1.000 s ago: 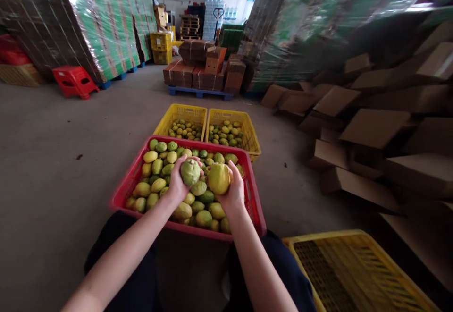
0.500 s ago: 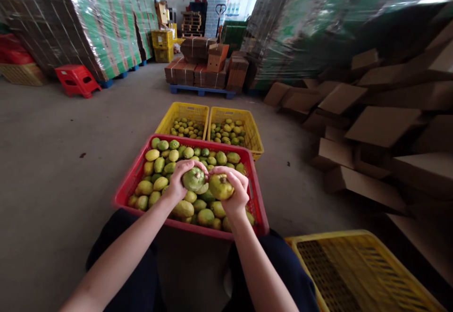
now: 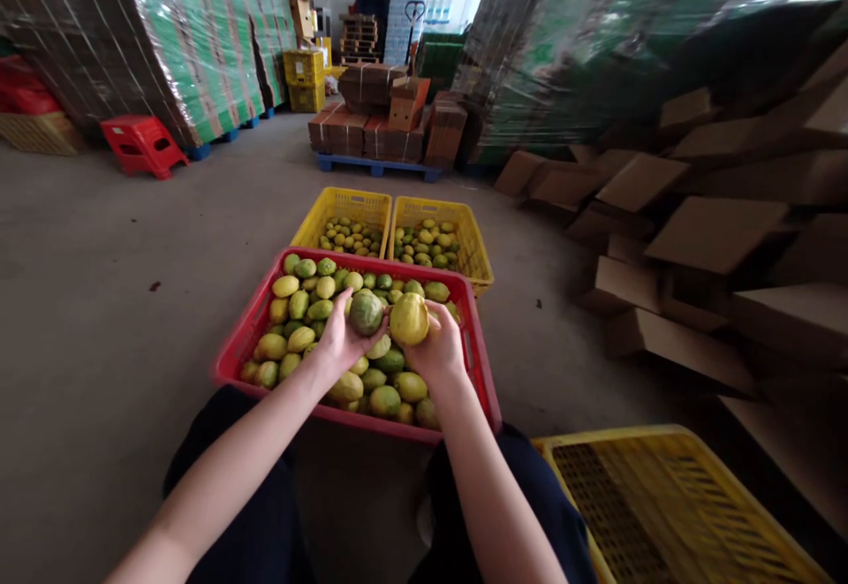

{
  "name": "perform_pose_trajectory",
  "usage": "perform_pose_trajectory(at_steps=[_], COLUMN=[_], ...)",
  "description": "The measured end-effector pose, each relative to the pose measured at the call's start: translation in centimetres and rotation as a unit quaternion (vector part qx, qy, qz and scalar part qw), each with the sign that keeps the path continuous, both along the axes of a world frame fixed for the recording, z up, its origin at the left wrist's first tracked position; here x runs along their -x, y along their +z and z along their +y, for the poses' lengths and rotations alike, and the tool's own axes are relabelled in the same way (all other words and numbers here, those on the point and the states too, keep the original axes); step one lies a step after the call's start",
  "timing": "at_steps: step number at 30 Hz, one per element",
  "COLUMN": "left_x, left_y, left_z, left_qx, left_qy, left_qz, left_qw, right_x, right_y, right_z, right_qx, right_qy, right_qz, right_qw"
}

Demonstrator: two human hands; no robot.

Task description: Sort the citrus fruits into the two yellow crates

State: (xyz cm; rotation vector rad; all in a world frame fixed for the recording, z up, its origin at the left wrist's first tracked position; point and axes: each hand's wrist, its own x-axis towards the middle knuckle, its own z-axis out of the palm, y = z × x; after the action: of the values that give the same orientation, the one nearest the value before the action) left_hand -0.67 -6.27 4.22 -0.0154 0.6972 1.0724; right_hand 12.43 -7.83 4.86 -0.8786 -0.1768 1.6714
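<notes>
My left hand (image 3: 341,339) is closed around a green lemon (image 3: 366,313). Right beside it, my right hand (image 3: 441,345) grips a yellow lemon (image 3: 409,319) with a pale, rounded end facing me. Both fruits are held close together above a red crate (image 3: 229,350). That crate is filled with green and yellow lemons (image 3: 270,347), some of them hidden under my hands. It stands in front of my knees.
Two yellow crates (image 3: 473,244) with smaller lemons stand behind the red one. Another yellow crate (image 3: 616,434) is at my lower right. Cardboard boxes (image 3: 715,235) are heaped on the right. A red stool (image 3: 144,144) and a blue pallet (image 3: 377,169) of flattened cartons stand farther off.
Both lemons have been turned in my hands, so other sides of them face me. My hands have shifted slightly up and away, and the fingers have changed their grip.
</notes>
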Motion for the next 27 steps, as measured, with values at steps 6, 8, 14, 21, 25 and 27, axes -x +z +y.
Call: perform_pose_trajectory(at_steps=[6,8,14,21,25,27], left_x=[0.0,0.1,0.5,0.1,0.2,0.3], left_y=[-1.3,-1.4,-1.0,0.1,0.5,0.8], left_z=[0.5,0.5,0.2,0.1,-0.1,-0.2], left_qx=[0.027,0.033,0.014,-0.094,-0.092,-0.050], left_qy=[0.043,0.036,0.000,0.059,0.038,0.035], left_qz=[0.014,0.015,0.026,0.070,0.069,0.042], left_qw=[0.999,0.999,1.000,0.991,0.993,0.997], right_x=[-0.1,0.0,-0.2,0.3,0.3,0.2], right_y=[-0.8,-0.6,-0.2,-0.7,-0.7,-0.6], right_z=[0.3,0.1,-0.2,-0.7,-0.9,-0.9], right_qx=[0.066,0.080,0.070,-0.144,-0.239,-0.208], right_qy=[-0.001,-0.002,0.029,-0.046,-0.052,-0.044], right_qz=[0.057,0.062,0.055,-0.149,-0.251,-0.211], right_qw=[0.996,0.995,0.996,0.977,0.937,0.954])
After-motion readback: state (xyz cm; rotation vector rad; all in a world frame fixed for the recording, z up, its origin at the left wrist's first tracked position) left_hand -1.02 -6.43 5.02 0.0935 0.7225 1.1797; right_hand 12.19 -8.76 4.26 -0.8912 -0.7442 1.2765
